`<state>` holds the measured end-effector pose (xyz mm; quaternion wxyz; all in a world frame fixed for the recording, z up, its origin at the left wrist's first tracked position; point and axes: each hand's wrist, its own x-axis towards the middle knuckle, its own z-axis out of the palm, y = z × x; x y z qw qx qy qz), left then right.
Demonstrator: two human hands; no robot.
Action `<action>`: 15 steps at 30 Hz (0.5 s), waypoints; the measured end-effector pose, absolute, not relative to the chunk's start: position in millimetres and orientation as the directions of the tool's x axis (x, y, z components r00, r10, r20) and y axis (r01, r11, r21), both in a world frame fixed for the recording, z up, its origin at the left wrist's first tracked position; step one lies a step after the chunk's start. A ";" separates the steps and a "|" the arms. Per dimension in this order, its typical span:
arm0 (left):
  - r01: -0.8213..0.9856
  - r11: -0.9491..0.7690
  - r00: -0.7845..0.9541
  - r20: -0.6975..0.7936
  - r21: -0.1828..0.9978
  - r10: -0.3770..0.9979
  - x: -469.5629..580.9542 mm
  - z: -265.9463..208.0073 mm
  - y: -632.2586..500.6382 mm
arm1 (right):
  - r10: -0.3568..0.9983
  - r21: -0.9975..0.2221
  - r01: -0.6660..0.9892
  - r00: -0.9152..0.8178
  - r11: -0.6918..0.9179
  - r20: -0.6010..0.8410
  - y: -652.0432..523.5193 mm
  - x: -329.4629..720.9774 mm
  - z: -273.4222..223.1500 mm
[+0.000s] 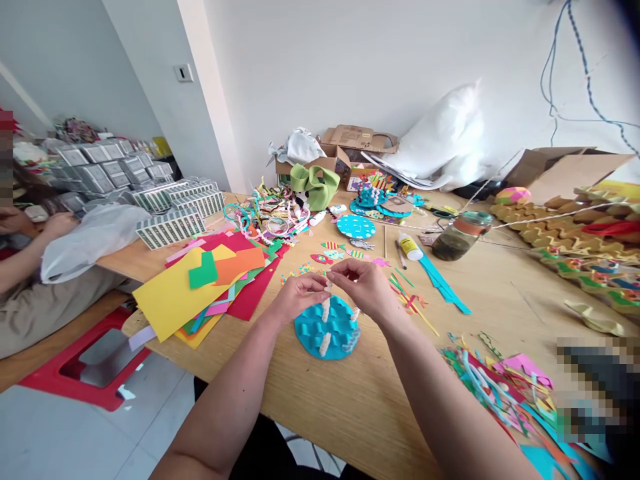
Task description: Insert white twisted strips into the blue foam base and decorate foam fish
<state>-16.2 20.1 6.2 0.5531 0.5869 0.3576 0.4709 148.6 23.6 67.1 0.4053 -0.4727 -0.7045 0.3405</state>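
Note:
A round blue craft base (305, 330) lies on the table with curled blue paper strips across its top. Pale twisted pieces (325, 344) stand up from it, and a clear bluish curl sits at its right edge. Just above the base's far side, my left hand (303, 293) is closed in a pinch. Close beside it, my right hand (364, 283) pinches too, fingertips almost meeting the left ones. Something small and whitish shows between the fingertips, too small to name. Behind my hands lie colourful paper fish (334, 255) and scattered bits of confetti.
Coloured paper sheets (173, 293) are piled at left. Ahead are a dotted blue disc (356, 227), a glue bottle (410, 247) and a glass jar (463, 235). Paper scraps (500, 387) lie at right, near egg trays (550, 227). Another person's arm (30, 250) is at far left.

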 end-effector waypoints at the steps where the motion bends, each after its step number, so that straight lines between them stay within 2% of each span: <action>1: -0.116 -0.125 0.305 0.155 0.985 0.940 -17.8 6.7 20.6 | 0.940 -0.848 0.413 -0.219 0.333 0.262 24.3 147.4 69.3; 4: -0.171 -0.122 0.306 0.171 0.978 0.937 -23.2 9.9 22.1 | 0.932 -0.824 0.438 -0.208 0.360 0.296 27.2 142.7 75.5; 8: -0.188 -0.115 0.322 0.172 0.975 0.931 -32.0 21.4 22.1 | 0.923 -0.835 0.394 -0.207 0.383 0.326 30.1 133.6 79.6; 15: 0.039 -0.117 0.358 0.096 0.992 0.929 -54.9 31.5 11.0 | 0.924 -0.851 0.363 -0.203 0.379 0.325 29.6 119.9 73.6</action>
